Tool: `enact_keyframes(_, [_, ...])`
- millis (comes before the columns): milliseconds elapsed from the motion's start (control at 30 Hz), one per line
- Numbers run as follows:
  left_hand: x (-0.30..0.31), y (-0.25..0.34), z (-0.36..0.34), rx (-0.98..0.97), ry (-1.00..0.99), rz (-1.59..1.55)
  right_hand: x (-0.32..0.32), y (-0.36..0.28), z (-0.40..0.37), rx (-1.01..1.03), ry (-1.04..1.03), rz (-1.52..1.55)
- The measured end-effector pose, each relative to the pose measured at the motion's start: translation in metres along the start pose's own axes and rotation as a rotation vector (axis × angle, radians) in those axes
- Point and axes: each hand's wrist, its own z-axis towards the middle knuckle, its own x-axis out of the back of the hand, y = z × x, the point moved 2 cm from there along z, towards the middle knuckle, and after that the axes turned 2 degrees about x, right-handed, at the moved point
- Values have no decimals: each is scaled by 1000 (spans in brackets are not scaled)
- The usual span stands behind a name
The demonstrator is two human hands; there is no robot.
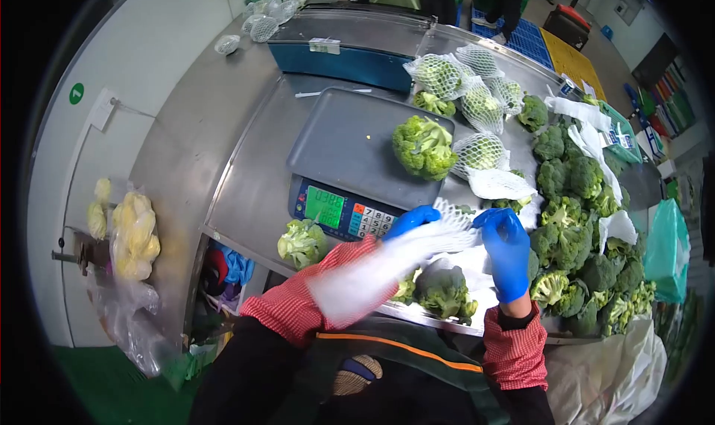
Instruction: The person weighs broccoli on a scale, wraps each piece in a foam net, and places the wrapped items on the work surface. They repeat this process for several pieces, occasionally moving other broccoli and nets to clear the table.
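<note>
A white foam net sleeve (372,272) is stretched between my blue-gloved hands, its lower left end smeared by motion. My left hand (412,220) is closed on the sleeve, which partly covers the fingers. At the sleeve's right end, my right hand (508,252) pinches the netting with bent fingers. Just beyond my hands, a bare broccoli head (424,148) rests on the right side of the grey scale platform (342,135). The scale's green display (325,206) is lit, but part of the keypad is hidden behind my left hand and the sleeve.
Several loose broccoli heads (562,235) are heaped on the right. Net-wrapped heads (439,75) lie behind the scale. A trimmed head (302,243) sits left of the display, another broccoli (442,289) by the front edge. Bagged yellow items (135,235) hang at left. People stand beyond the table.
</note>
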Motion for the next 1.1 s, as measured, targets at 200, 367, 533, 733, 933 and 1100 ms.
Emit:
enact_keyframes(200, [4, 5, 2, -182, 28, -65, -10, 2, -11, -361, -138, 492])
enact_keyframes(367, [6, 10, -5, -213, 37, 80, -28, 51, -28, -379, -422, 190])
enact_keyframes(533, [37, -20, 4, -88, -206, -323, -15, 27, -21, 146, -211, -547])
enact_keyframes(733, [-11, 6, -9, 185, -146, -587, -42, -20, -32, 521, -276, -312])
enact_keyframes(933, [-8, 23, -19, 145, -19, -502, -45, 36, -43, -544, -721, 529])
enact_keyframes(1100, [25, -5, -25, -53, 104, -81, -21, 47, -29, -413, -831, 387])
